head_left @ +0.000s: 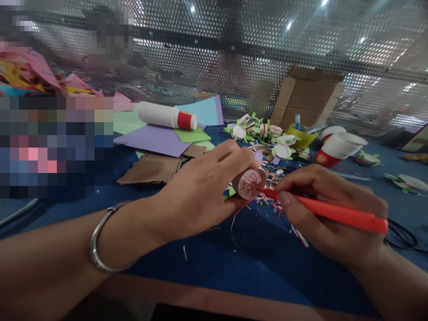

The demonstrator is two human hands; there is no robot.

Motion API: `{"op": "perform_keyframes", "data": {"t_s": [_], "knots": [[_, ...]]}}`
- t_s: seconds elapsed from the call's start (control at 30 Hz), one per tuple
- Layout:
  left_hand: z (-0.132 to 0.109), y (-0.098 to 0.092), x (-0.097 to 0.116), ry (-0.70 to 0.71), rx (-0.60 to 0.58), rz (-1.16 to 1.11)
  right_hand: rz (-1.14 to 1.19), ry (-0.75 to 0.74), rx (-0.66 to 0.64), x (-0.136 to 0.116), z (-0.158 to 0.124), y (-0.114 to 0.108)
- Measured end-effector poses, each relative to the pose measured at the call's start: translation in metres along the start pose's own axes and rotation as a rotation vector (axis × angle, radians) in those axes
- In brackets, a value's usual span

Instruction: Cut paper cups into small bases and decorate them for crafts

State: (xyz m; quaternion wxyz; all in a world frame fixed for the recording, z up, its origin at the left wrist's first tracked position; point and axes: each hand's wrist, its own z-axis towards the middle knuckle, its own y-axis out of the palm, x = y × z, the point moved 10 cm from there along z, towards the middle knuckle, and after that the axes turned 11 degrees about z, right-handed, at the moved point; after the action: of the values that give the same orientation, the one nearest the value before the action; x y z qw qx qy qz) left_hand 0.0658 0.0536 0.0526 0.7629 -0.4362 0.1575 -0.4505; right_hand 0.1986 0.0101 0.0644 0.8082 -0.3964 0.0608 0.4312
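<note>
Perforated grey metal mesh point(187, 76) forms the background, behind a dark blue table point(214, 263) with a brown front edge. From my remote view, the work sits above the middle of the table: a small round white cup base point(250, 182) marked with crossing red lines, its drawn face toward the camera. I have the left hand point(200, 191), with a silver metal bangle point(96, 238) at the wrist, gripping this base between its fingers. I have the right hand point(334, 218) gripping a red plastic marker pen point(337, 213), fingers closed near the tip; the tip appears to touch the right side of the drawn face. Beneath and behind lie cut paper scraps point(267, 206) in mixed colours. Beyond them, locate a pile of white discs with green paper tabs point(239, 132), a yellow-green container point(302, 139) and an upright stack of red-and-white paper cups point(344, 147). Left of the pile, a long stack of white paper cups point(157, 115) lies on its side over coloured sheets, near a flat brown corrugated cardboard piece point(150, 168).
</note>
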Motion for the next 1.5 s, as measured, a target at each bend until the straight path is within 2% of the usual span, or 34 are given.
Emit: {"op": "perform_keyframes", "data": {"t_s": [1.5], "knots": [[-0.0003, -0.0009, 0.0015, 0.0, 0.009, -0.038, -0.031, 0.03, -0.038, 0.0011, -0.0018, 0.0011]]}}
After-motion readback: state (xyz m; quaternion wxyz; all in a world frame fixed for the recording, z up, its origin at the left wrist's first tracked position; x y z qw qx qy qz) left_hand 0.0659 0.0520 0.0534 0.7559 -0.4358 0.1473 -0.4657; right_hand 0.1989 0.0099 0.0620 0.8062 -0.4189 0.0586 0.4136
